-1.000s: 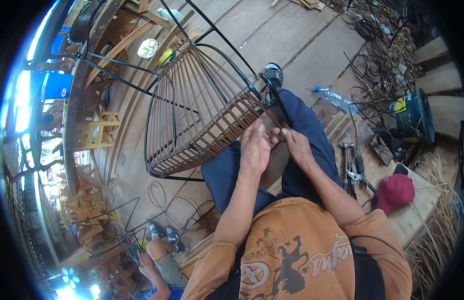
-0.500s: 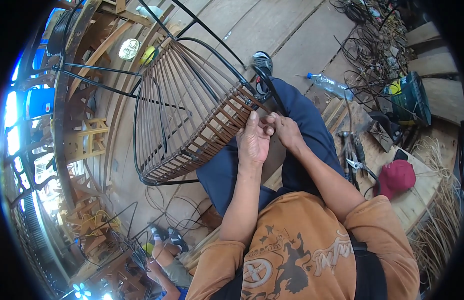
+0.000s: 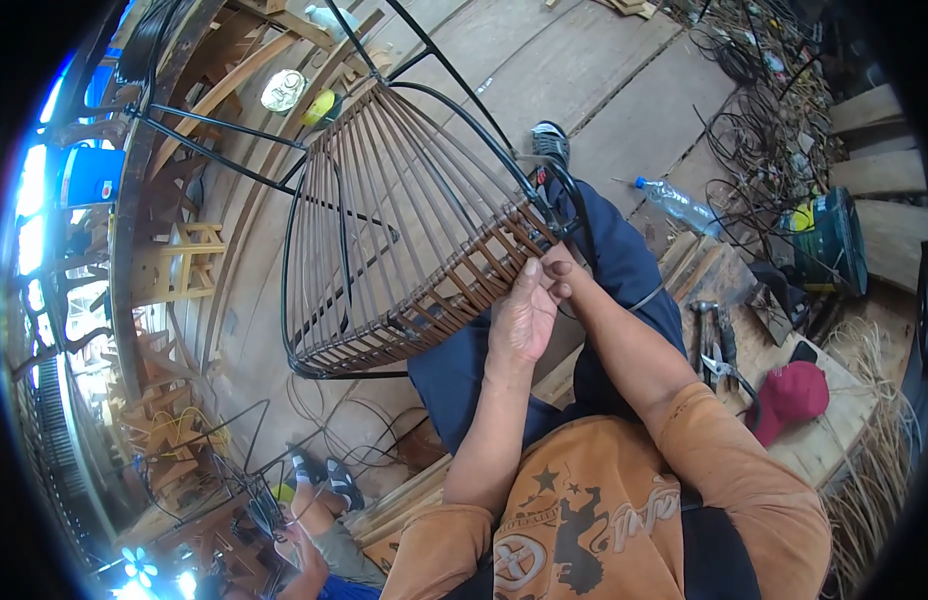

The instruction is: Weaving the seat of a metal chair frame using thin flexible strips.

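A chair-like black metal frame (image 3: 288, 240) leans across my legs, strung with long brown wicker strands (image 3: 399, 190). Along its near edge runs a band of wrapped brown strips (image 3: 464, 275). Against the right end of this band is my left hand (image 3: 526, 312), palm turned up, fingers curled and thumb raised; what they pinch is too small to make out. My right hand (image 3: 566, 272) reaches in close beside it at the frame's corner, its fingertips mostly hidden. A thin strand (image 3: 649, 299) curves over my right thigh, close to my right forearm.
Right of me, a wooden bench (image 3: 834, 405) holds a hammer (image 3: 702, 325), pruning shears (image 3: 720, 366) and a maroon cap (image 3: 792, 392). Beyond lie a plastic bottle (image 3: 679, 205), a dark green container (image 3: 829, 240) and tangled strands (image 3: 749, 150). Another person's feet (image 3: 342, 482) show at lower left.
The view has shifted, so the frame appears further right and lower. My right hand has moved in behind my left at the frame's corner, and its fingers are now less visible.
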`<state>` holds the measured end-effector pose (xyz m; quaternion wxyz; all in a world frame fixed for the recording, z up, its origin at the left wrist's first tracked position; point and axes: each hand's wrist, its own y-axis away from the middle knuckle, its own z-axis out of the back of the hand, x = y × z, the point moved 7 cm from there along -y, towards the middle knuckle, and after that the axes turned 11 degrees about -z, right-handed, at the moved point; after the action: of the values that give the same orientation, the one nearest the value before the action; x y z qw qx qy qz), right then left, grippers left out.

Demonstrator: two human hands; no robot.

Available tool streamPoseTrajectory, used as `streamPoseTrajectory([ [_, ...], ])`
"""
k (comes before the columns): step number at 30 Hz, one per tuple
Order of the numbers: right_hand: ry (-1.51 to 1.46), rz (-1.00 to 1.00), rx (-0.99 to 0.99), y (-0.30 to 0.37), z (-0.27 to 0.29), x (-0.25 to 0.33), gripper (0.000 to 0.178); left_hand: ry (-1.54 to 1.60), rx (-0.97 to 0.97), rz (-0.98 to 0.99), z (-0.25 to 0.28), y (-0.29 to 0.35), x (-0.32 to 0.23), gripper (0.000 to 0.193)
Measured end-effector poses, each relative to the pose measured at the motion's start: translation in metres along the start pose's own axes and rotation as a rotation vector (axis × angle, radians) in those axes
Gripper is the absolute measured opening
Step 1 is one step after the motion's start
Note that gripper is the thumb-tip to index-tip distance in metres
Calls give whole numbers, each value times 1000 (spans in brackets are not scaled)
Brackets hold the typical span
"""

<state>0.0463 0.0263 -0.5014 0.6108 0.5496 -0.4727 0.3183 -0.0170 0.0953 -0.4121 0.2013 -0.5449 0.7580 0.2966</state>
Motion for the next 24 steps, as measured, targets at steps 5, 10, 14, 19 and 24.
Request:
streamPoseTrajectory([
  [5,-318,133,43,-20,-10,27,32,127,3,93,22,1,5,34],
  [10,-391,229,25,-50,-14,0,21,68,128,106,4,-4,8,33],
  [14,-336,-144,183,-98,-35,-36,25,148,91,110,3,1,4,32],
  [19,-113,7,98,-116,-27,-43,26,154,122,-16,-11,2,6,30],
  [24,-332,-100,52,-86,-30,-10,19,110,50,-59,-7,1,4,32],
])
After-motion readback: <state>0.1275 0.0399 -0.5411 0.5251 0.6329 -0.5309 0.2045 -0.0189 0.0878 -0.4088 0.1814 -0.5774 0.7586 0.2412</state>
